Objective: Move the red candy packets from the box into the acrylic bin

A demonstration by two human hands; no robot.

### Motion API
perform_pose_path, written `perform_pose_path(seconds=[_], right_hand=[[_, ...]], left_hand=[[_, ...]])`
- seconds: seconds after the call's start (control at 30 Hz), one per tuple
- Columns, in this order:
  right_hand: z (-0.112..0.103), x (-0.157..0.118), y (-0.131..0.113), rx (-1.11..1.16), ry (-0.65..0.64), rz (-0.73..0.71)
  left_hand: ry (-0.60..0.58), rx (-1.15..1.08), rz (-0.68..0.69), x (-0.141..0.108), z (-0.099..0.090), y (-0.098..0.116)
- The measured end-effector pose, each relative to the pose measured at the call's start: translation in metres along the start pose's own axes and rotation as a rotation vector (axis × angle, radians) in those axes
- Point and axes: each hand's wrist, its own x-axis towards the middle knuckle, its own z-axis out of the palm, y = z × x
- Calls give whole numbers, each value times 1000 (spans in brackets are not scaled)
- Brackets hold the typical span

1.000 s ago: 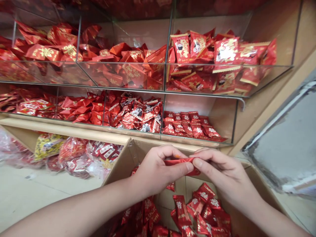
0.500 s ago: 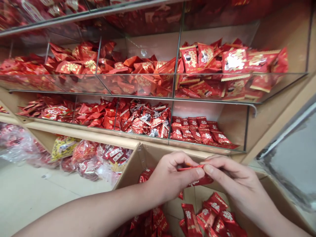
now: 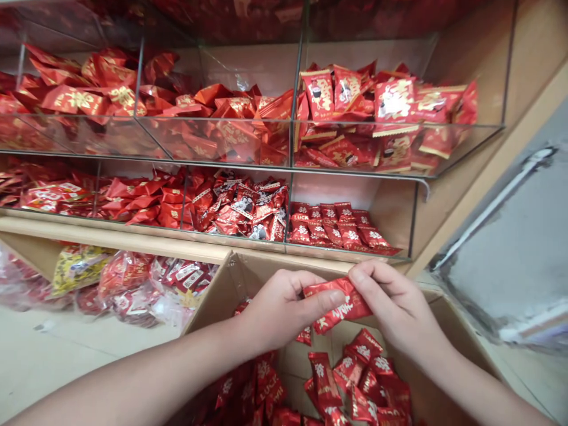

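Between my two hands is a red wrapped candy with pale printed characters facing me. My left hand pinches its left end, thumb across the front. At the right end, the thumb and fingers of my right hand are closed on the wrapper. Both hands hover over an open cardboard box. Inside the box lie loose red wrapped candies of the same look, some partly hidden by my left forearm.
Behind the box, a wooden shelf unit has clear-walled compartments of red packets. Its lower right compartment holds candies in neat rows. Plastic bags of packets sit beneath on the left. A grey wall panel stands at the right.
The candy has turned so its printed face shows more. Both hands have shifted slightly left in view, along with the whole scene, and still hold the candy.
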Motion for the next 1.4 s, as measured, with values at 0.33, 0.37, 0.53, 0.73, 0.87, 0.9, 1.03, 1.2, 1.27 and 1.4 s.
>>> perform_pose_path(seconds=[0.33, 0.37, 0.53, 0.73, 0.87, 0.9, 1.03, 1.2, 1.27, 1.4], right_hand=[[-1, 0, 0, -113, -16, 5], [-1, 1, 0, -124, -8, -6], [-2, 0, 1, -238, -43, -72], [1, -6, -1, -276, -140, -178], [0, -6, -5, -233, -149, -165], [0, -6, -5, -223, -145, -156], [0, -3, -4, -245, -169, -110], [3, -1, -3, -187, -230, -87], [4, 1, -2, -103, -225, -40], [3, 5, 1, 105, -94, 72]], left_hand=[[-77, 131, -119, -5, 0, 7], [-76, 142, -96, -5, 0, 8], [-92, 206, -42, -7, 0, 7], [-264, 69, -120, -8, 3, 2], [-305, -60, -135, -7, 4, 2], [-307, -77, -116, -7, 4, 3], [-293, -31, -78, -6, 4, 3], [-262, -10, -100, -7, 6, 1], [-258, -67, -113, -7, 8, 0], [-147, -245, -121, -5, 14, 0]])
